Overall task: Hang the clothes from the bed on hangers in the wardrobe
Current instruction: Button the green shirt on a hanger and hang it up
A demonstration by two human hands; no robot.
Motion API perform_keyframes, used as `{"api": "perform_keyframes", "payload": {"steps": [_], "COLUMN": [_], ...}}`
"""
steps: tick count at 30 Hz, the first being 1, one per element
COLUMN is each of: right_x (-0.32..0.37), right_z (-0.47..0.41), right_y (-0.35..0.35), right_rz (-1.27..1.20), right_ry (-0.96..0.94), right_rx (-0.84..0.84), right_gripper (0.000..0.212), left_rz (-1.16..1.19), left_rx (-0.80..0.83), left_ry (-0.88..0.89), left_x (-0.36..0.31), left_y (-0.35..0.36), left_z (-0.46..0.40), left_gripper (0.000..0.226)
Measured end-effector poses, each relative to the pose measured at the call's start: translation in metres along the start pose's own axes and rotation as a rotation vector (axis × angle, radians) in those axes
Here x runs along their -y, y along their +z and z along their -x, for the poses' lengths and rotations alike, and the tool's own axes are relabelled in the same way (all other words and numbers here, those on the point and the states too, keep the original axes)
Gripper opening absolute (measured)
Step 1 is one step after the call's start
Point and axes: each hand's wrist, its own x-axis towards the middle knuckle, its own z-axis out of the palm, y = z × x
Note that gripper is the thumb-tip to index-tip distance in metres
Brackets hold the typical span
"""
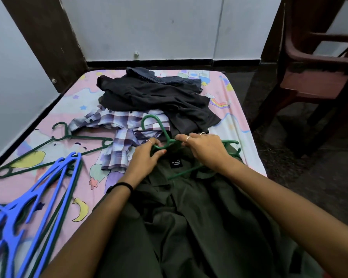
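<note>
The bed sheet (225, 91) is pink with rainbows, stars and yellow moons. On it lie a dark olive shirt (189, 217), a purple-and-white checked shirt (125, 125), black clothes (159, 97), green hangers (54, 145) and blue hangers (28, 199).

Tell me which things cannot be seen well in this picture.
- Head view: the label in the olive shirt is too small to read.
- The green hanger is partly under the left hand and right hand.
- The blue hangers are cut by the left edge.
- The wardrobe is not in view.
</note>
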Motion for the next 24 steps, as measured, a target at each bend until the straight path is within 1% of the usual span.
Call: {"api": "perform_keyframes", "payload": {"steps": [2,4,5,7,8,9,10,11,13,14,15,17,19,21,22,24], "right_x": [-0.001,0.003,0.005,0.007,0.006,0.004,-0.001,-0.006,-0.015,-0.014,-0.009,0.007,0.026,0.038,0.04,0.039], "right_z": [-0.002,0.004,0.012,0.037,0.053,0.069,0.084,0.097,0.113,0.116,0.115,0.108,0.093,0.075,0.068,0.058], "right_y": [0.002,-0.006,-0.012,-0.024,-0.026,-0.025,-0.02,-0.013,0.003,0.009,0.013,0.022,0.028,0.035,0.04,0.047], "right_rz": [0.018,0.054,0.029,-0.099,-0.143,-0.136,-0.093,-0.044,0.042,0.077,0.108,0.145,0.159,0.106,0.062,-0.072], "right_ry": [-0.001,0.066,0.12,0.231,0.275,0.307,0.326,0.335,0.325,0.307,0.283,0.265,0.342,0.533,0.652,0.823], "right_rx": [-0.049,-0.121,-0.171,-0.291,-0.31,-0.283,-0.202,-0.077,0.199,0.297,0.357,0.372,0.376,0.465,0.508,0.513], "right_gripper": [0.033,0.037,0.037,0.03,0.024,0.02,0.019,0.021,0.033,0.041,0.048,0.06,0.067,0.069,0.066,0.051], "left_rz": [-0.002,-0.046,-0.052,-0.032,-0.025,-0.025,-0.026,-0.029,-0.037,-0.034,-0.026,-0.005,0.004,0.004,0.007,0.014], "left_rx": [-0.025,-0.054,-0.077,-0.116,-0.127,-0.134,-0.135,-0.132,-0.114,-0.11,-0.107,-0.114,-0.127,-0.138,-0.138,-0.137], "left_ry": [0.031,0.063,0.069,0.073,0.075,0.081,0.087,0.098,0.107,0.105,0.109,0.109,0.116,0.136,0.143,0.165], "left_x": [0.002,0.006,0.009,0.015,0.017,0.019,0.022,0.023,0.023,0.021,0.019,0.014,0.009,0.006,0.005,0.002], "left_y": [0.0,-0.003,-0.005,-0.01,-0.013,-0.015,-0.017,-0.018,-0.019,-0.019,-0.02,-0.021,-0.024,-0.027,-0.03,-0.037], "left_z": [-0.007,-0.011,-0.013,-0.015,-0.015,-0.016,-0.016,-0.016,-0.016,-0.016,-0.015,-0.014,-0.013,-0.011,-0.01,-0.007], "left_gripper": [0.011,0.01,0.009,0.009,0.009,0.01,0.01,0.011,0.011,0.011,0.012,0.014,0.013,0.012,0.011,0.013]}}
